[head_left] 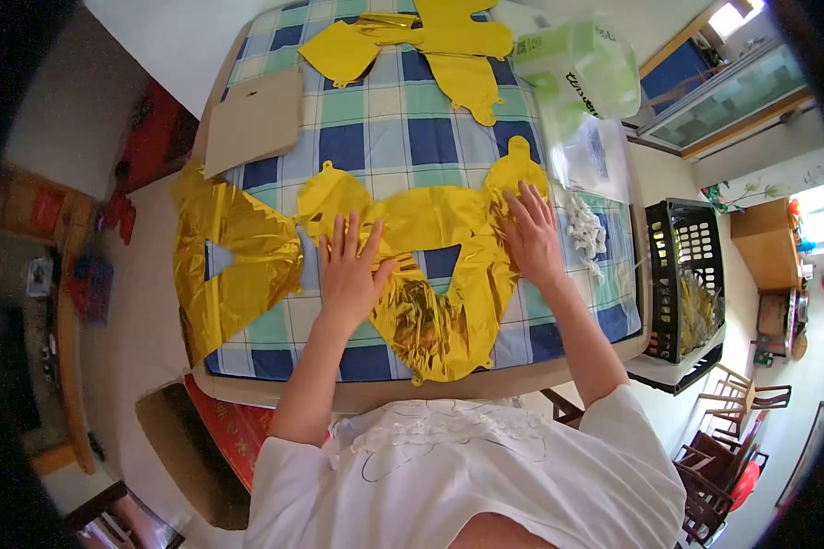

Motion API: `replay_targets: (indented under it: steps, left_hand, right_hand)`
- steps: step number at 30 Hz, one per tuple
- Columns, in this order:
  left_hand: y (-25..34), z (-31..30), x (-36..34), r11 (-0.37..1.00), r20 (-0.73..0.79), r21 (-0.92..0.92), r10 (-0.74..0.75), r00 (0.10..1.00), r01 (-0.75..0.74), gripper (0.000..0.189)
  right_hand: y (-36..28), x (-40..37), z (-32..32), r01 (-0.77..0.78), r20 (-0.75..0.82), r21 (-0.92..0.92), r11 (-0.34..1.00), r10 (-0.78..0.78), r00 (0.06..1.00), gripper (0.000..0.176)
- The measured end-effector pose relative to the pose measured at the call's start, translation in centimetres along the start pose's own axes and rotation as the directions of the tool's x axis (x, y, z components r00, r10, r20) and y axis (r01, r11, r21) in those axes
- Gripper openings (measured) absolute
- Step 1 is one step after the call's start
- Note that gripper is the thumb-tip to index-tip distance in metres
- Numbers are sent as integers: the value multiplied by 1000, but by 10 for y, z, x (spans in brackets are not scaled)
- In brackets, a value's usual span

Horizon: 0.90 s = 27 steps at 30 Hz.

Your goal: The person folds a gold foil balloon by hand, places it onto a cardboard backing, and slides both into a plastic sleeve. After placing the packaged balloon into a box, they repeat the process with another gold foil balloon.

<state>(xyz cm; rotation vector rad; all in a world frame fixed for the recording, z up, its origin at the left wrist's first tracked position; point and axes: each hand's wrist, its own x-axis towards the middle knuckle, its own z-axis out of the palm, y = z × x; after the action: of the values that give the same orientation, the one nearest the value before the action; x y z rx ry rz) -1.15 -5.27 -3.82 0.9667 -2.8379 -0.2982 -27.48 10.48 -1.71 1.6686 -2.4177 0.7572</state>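
Observation:
A flat gold foil balloon [430, 274] lies spread on the blue, green and white checked tablecloth [394, 128]. My left hand [350, 265] rests flat on its left middle part with fingers spread. My right hand [531, 233] presses flat on its upper right lobe, fingers apart. Neither hand grips anything. Another crumpled gold foil balloon [229, 261] lies at the table's left edge, partly hanging over it.
More yellow foil balloons [430, 46] lie at the far end. A brown cardboard sheet [254, 119] sits far left. Green and clear plastic bags [581, 82] and white small pieces [586, 229] lie at right. A black crate [687, 274] stands beside the table.

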Motion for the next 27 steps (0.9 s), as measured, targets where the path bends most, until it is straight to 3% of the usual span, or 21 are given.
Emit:
replay_targets:
  steps: [3, 8, 12, 15, 18, 21, 24, 27]
  left_hand:
    - [-4, 1, 6, 1000, -15, 31, 2, 1000, -1, 63]
    - [2, -7, 19, 998, 14, 39, -51, 999, 51, 62]
    - [12, -28, 45, 1000, -50, 19, 4, 999, -3, 59]
    - [16, -34, 83, 995, -64, -42, 90, 994, -93, 57]
    - [19, -27, 121, 983, -24, -86, 160, 987, -161, 53]
    - [18, -1, 156, 946, -101, -219, 222, 970, -239, 52]
    - [29, 8, 186, 930, -138, -243, 248, 959, -275, 47]
    - [37, 16, 203, 871, -160, -425, 198, 967, -248, 47]
  right_hand:
    - [21, 14, 8, 14, 103, -56, 998, -8, 995, 43]
    - [35, 76, 8, 79, -43, 43, 996, -77, 996, 38]
    - [58, 132, 41, 155, -76, -12, 988, -156, 985, 37]
    - [63, 158, 64, 145, -101, -154, 977, -161, 982, 32]
    - [63, 179, 65, 94, 130, -246, 965, -63, 989, 25]
    - [66, 184, 63, 48, 69, -169, 984, -36, 997, 22]
    - [62, 188, 52, -210, -93, 196, 958, 231, 969, 21]
    - [57, 204, 23, -251, -115, 368, 895, 312, 943, 19]
